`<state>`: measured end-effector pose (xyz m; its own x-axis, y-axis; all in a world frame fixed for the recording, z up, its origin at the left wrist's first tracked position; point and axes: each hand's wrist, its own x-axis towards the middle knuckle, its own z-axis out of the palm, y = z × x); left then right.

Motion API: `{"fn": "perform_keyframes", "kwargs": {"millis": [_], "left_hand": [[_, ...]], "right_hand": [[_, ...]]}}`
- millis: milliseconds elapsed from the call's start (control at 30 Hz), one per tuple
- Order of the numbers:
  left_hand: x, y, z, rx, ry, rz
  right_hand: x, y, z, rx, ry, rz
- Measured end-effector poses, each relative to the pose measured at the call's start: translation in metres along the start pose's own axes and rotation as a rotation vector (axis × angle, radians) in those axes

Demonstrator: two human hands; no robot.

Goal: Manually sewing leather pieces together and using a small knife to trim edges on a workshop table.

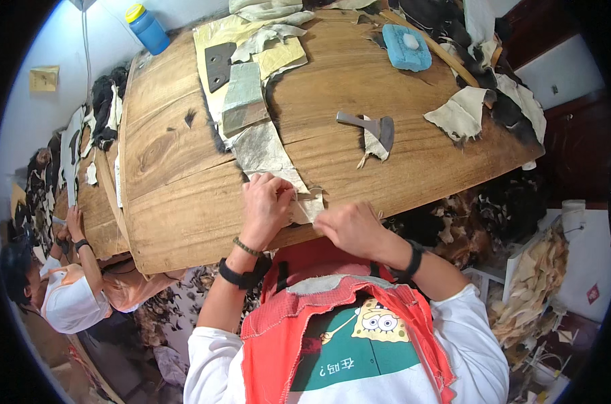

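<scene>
At the near edge of the wooden table (184,175), my left hand (266,202) is closed, its thumb and fingers pinching the end of a pale hide strip (264,149). Beside it, my right hand (355,227) is curled closed at a small pale hide piece (311,205); whatever its fingers hold is too small to make out. Dark fur shows along the strip's edges. Farther up, a clear greenish slab (243,97) lies across the strip. To the right, a half-moon knife (379,129) with a metal handle rests on a hide scrap.
Beyond the slab are a dark plate with holes (219,66) and a yellow sheet (208,40). A blue sponge (405,50), a hide scrap (459,116) and a blue bottle with yellow lid (148,29) lie farther off. Another person (73,293) works at the left.
</scene>
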<state>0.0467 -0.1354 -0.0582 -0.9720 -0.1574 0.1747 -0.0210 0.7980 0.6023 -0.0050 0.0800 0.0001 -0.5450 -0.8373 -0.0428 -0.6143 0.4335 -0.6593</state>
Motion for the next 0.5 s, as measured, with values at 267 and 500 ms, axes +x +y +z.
{"fn": "perform_keyframes", "kwargs": {"millis": [267,500], "left_hand": [[0.002,-0.014,0.006,-0.189,0.078,0.143],[0.003,-0.011,0.008,-0.156,-0.061,0.12]], "right_hand": [[-0.035,-0.017,-0.064,0.459,-0.027,0.065],[-0.045,-0.004,-0.079,-0.007,0.073,0.035]]}}
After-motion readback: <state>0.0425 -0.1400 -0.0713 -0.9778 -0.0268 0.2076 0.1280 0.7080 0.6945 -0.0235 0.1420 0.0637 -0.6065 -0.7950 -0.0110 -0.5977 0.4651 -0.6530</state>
